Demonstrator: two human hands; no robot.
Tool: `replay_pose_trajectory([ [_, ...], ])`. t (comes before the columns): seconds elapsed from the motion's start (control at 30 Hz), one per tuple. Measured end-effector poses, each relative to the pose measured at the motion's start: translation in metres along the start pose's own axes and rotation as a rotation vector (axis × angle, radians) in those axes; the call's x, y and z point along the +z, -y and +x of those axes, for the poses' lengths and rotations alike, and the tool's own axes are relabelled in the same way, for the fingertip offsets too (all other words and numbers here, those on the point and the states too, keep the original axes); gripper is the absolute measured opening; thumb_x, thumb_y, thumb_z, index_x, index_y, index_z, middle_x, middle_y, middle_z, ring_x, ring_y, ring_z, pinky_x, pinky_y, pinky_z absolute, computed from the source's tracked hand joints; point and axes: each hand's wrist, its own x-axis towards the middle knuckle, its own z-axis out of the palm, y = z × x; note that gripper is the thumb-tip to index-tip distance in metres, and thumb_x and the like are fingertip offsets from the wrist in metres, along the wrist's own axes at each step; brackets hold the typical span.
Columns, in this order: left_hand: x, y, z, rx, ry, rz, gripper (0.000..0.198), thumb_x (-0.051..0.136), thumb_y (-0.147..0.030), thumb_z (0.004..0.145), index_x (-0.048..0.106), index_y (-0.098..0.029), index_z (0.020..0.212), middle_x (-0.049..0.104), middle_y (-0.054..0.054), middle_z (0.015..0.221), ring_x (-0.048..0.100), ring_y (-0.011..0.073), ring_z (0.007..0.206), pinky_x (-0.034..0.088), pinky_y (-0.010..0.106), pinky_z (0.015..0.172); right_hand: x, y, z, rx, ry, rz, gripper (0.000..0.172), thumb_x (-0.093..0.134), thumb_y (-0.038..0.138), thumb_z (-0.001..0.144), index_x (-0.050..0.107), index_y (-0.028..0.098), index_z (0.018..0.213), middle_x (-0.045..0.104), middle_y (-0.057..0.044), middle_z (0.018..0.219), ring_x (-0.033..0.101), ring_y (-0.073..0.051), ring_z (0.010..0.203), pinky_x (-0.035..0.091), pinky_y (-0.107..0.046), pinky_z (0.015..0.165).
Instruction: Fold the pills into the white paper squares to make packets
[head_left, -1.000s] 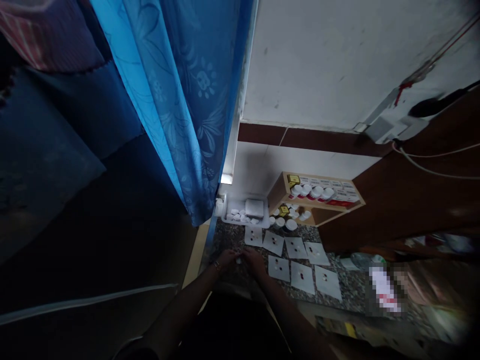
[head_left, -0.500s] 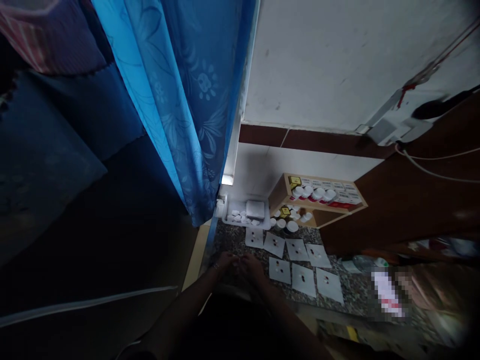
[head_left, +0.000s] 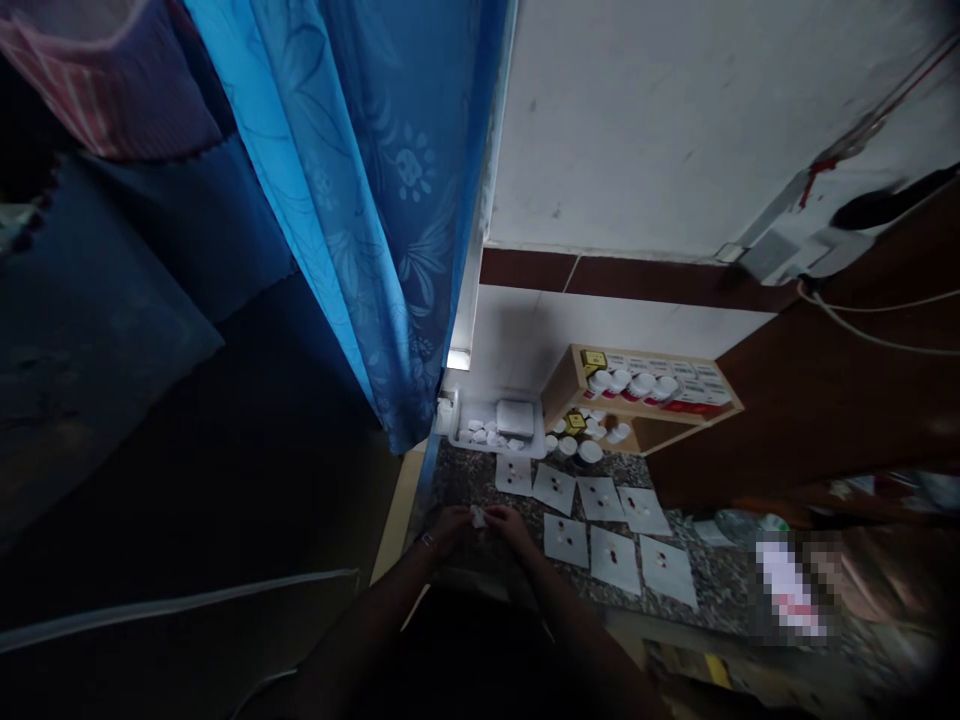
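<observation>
My left hand [head_left: 448, 524] and my right hand [head_left: 508, 524] meet over the near left of a speckled granite counter [head_left: 469, 478]. Both pinch a small folded white paper packet [head_left: 477, 516] between their fingertips. To the right of my hands, several white paper squares [head_left: 613, 557] lie in two rows on the counter, each with small pills on it. A bangle shows on my left wrist.
A white tray [head_left: 531, 446] of folded white packets stands at the back of the counter. Beside it a wooden rack [head_left: 649, 408] holds white-capped jars. A blue curtain [head_left: 375, 200] hangs at left. Wall sockets and cables [head_left: 810, 260] are at upper right.
My hands stay together over the counter's near left, and the white packet between the fingertips now shows more. The view has shifted slightly.
</observation>
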Motion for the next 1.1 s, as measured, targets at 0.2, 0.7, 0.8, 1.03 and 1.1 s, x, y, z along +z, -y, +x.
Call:
replay_pose_trajectory([
  [0.2, 0.005, 0.0, -0.002, -0.008, -0.094, -0.012, 0.027, 0.081, -0.024, 0.046, 0.065, -0.011, 0.062, 0.061, 0.0, 0.061, 0.055, 0.0113, 0.058, 0.044, 0.026, 0.064, 0.0, 0.011, -0.01, -0.159, -0.033, -0.144, 0.051, 0.053, 0.064, 0.068, 0.072, 0.017, 0.078, 0.072, -0.01, 0.082, 0.065, -0.026, 0.079, 0.049, -0.04, 0.076],
  [0.7, 0.022, 0.003, -0.003, 0.005, -0.203, 0.015, 0.035, 0.082, -0.028, 0.043, 0.058, -0.013, 0.065, 0.057, -0.005, 0.056, 0.051, 0.0087, 0.05, 0.041, 0.023, 0.054, 0.002, 0.015, -0.014, -0.109, -0.199, -0.198, 0.039, 0.056, 0.056, 0.066, 0.062, 0.018, 0.058, 0.064, -0.004, 0.06, 0.058, -0.02, 0.061, 0.042, -0.028, 0.058],
  [0.8, 0.022, 0.003, -0.005, 0.002, -0.138, -0.004, 0.039, 0.083, -0.034, 0.042, 0.061, -0.012, 0.065, 0.059, -0.003, 0.059, 0.052, 0.0091, 0.053, 0.041, 0.023, 0.055, 0.003, 0.019, -0.016, -0.148, -0.197, -0.268, 0.03, 0.057, 0.046, 0.068, 0.063, 0.018, 0.06, 0.065, -0.004, 0.062, 0.058, -0.02, 0.063, 0.042, -0.028, 0.06],
  [1.03, 0.023, 0.003, -0.007, 0.008, -0.149, -0.096, 0.041, 0.083, -0.04, 0.044, 0.063, -0.012, 0.065, 0.06, -0.002, 0.062, 0.054, 0.01, 0.06, 0.041, 0.022, 0.06, -0.004, 0.025, -0.031, -0.38, -0.099, -0.709, 0.022, 0.049, 0.022, 0.077, 0.07, 0.022, 0.084, 0.07, -0.005, 0.082, 0.062, -0.019, 0.077, 0.042, -0.026, 0.068],
  [1.1, 0.023, 0.001, -0.007, -0.007, -0.139, -0.037, 0.042, 0.082, -0.044, 0.046, 0.062, -0.013, 0.066, 0.06, -0.002, 0.064, 0.054, 0.0098, 0.061, 0.04, 0.022, 0.06, -0.009, 0.025, -0.033, -0.447, -0.045, -0.781, 0.026, 0.05, 0.02, 0.078, 0.069, 0.025, 0.095, 0.07, -0.006, 0.089, 0.063, -0.019, 0.081, 0.043, -0.026, 0.07],
])
